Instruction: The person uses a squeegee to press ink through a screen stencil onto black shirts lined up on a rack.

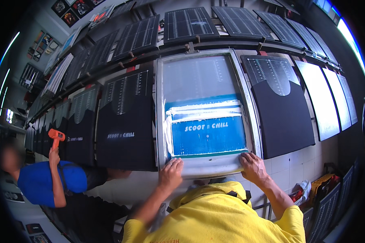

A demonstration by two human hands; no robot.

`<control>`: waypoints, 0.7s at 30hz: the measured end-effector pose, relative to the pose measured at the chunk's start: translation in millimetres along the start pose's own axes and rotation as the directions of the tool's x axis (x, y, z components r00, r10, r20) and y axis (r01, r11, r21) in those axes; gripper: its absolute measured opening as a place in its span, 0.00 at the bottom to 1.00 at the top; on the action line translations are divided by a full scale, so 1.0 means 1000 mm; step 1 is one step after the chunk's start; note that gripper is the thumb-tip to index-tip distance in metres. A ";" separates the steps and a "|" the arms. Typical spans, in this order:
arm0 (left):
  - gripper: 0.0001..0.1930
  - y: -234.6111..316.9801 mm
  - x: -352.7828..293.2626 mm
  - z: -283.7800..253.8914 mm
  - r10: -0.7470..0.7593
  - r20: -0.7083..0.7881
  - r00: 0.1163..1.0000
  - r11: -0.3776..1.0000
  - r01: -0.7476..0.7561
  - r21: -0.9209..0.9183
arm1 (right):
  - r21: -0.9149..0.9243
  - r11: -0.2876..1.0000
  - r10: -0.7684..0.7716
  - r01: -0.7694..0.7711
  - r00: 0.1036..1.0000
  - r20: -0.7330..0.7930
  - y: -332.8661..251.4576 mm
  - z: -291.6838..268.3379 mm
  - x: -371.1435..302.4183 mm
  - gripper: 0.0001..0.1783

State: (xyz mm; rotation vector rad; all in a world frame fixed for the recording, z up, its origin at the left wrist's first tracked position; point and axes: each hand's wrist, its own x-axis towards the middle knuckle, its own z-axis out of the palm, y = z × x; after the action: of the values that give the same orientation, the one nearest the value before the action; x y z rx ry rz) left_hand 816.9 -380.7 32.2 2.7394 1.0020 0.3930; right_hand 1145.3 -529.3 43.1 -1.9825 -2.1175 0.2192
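A screen printing frame (209, 163) with a pale metal rim lies in front of me over one of the printing boards. Its mesh has a blue stencil area (227, 141) with white lettering, and streaks of white ink (207, 110) run across and down its left side. My left hand (171, 173) grips the near left corner, fingers curled over the rim. At the near right corner my right hand (254, 167) holds the same rim. Whatever lies under the frame is mostly hidden. To its left a black shirt (125, 152) with white print covers a board; to its right is a plain black shirt (286, 121).
On the left a co-worker in a blue shirt (48, 184) holds up an orange heat gun (56, 136). Marked printing boards (190, 24) line a second row beyond a dark rail. Bare pale boards (318, 97) stand right. Panels and a yellow item (322, 186) sit low right.
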 end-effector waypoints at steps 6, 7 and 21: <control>0.11 -0.026 0.029 0.020 0.039 -0.049 0.998 0.999 -0.038 0.017 | -0.073 0.997 0.007 -0.008 1.000 -0.018 0.020 0.018 0.027 0.18; 0.11 -0.033 0.040 0.022 0.045 -0.056 0.997 0.999 -0.044 0.026 | -0.077 0.997 -0.003 0.001 1.000 -0.022 0.027 0.019 0.040 0.18; 0.13 -0.080 0.157 0.003 -0.023 0.025 0.999 0.999 0.024 -0.037 | -0.077 0.996 0.041 -0.041 0.999 -0.002 0.083 0.003 0.160 0.08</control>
State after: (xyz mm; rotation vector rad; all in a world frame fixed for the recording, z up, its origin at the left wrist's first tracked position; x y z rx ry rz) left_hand 885.0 -218.4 35.6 2.6903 1.0090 0.3697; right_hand 1215.4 -363.3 29.1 -2.0704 -2.1167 0.1465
